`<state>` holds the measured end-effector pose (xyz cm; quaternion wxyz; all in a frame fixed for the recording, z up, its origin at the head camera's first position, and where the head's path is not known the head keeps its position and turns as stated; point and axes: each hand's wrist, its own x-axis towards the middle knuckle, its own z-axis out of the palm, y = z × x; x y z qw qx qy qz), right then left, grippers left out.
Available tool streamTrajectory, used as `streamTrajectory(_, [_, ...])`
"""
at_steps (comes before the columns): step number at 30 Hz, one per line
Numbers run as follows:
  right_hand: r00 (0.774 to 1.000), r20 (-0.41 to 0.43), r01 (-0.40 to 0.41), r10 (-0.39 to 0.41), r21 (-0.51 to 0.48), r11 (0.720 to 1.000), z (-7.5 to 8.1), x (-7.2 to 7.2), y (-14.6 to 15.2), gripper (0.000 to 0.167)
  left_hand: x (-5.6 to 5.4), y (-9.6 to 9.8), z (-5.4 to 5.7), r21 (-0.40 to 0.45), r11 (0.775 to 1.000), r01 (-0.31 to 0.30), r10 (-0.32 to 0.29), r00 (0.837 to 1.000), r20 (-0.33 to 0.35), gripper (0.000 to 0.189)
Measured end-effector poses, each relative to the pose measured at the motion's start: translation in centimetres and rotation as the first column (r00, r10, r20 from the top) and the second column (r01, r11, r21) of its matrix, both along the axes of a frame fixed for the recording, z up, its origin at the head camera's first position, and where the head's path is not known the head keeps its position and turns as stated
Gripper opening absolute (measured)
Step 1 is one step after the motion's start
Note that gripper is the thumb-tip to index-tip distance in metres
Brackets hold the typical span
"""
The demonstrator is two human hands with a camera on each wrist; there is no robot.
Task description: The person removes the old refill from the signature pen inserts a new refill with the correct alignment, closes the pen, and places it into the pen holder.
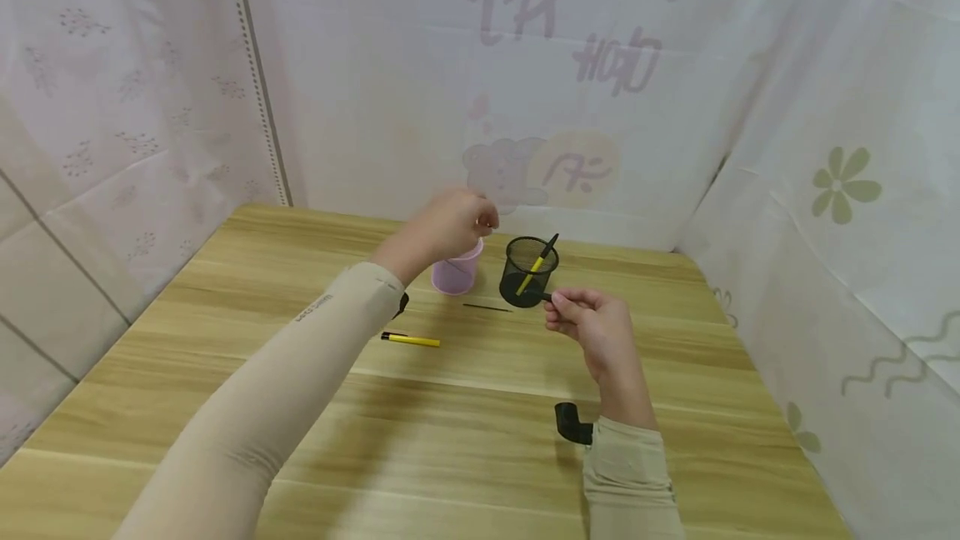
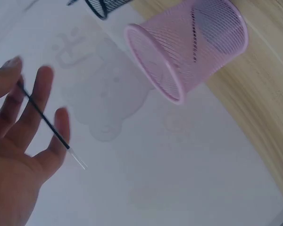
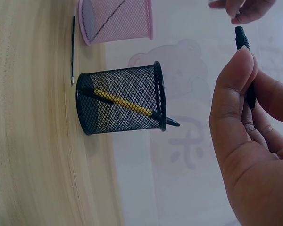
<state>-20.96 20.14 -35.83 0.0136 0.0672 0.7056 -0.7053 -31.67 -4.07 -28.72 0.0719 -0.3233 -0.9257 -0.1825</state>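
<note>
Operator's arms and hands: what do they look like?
Left hand and right hand bare, no gloves. Left sleeve and right sleeve are beige, reaching the wrists; small dark lettering, unreadable, marks the left one. A black bent piece shows beside the right sleeve.

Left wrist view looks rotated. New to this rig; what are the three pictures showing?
No robot: a person works bare-handed. One camera on the head looks forward and down; one on each wrist watches that hand's work, so those views appear turned. On the wooden table stand a pink mesh cup and a black mesh cup with a yellow-and-black pen inside. Near the cups lie a thin dark stick and a yellow barrel. The left hand pinches a slim dark rod with a pale tip; the right hand pinches a short black piece.
</note>
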Motion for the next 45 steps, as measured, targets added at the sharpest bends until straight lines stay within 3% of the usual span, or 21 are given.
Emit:
streamTrajectory(4, [1.0, -0.007, 0.007, -0.007, -0.004, 1.0, 0.0, -0.1, 0.2, 0.031, 2.2, 0.0, -0.5, -0.059, 0.997, 0.042, -0.04, 0.999, 0.037, 0.013])
streamTrajectory(8, [1.0, -0.009, 0.006, -0.006, -0.002, 1.0, 0.1, -0.1, 0.2, 0.031, 3.7, -0.3, -2.1, -0.034, 0.999, 0.029, -0.03, 0.999, -0.016, 0.009])
streamTrajectory(14, [1.0, -0.01, 0.001, -0.001, 0.003, 1.0, 0.2, -0.1, -0.1, 0.027, 5.9, -0.5, -4.8, -0.042, 0.995, -0.087, 0.081, 0.987, -0.135, 0.01])
streamTrajectory(19, [0.999, -0.03, -0.032, 0.032, 0.001, 0.999, 0.0, -0.1, -0.6, 0.023, 7.2, -0.4, -6.6, 0.052, 0.984, -0.171, 0.173, 0.984, -0.048, 0.007])
streamTrajectory(24, [0.998, -0.035, -0.053, 0.053, 0.015, 0.998, -0.3, 0.0, -0.9, 0.015, 7.8, -0.2, -7.6, 0.126, 0.98, -0.153, 0.151, 0.988, 0.031, 0.01])
streamTrajectory(30, [0.998, -0.024, -0.063, 0.064, 0.035, 0.997, -0.6, 0.2, -1.2, 0.023, 8.1, -0.2, -7.8, 0.162, 0.977, -0.137, 0.136, 0.991, 0.015, 0.013])
streamTrajectory(45, [0.996, -0.018, -0.088, 0.09, 0.068, 0.994, -0.6, 0.2, -2.1, 0.025, 9.2, 0.3, -6.3, 0.133, 0.98, -0.149, 0.143, 0.988, 0.05, 0.011])
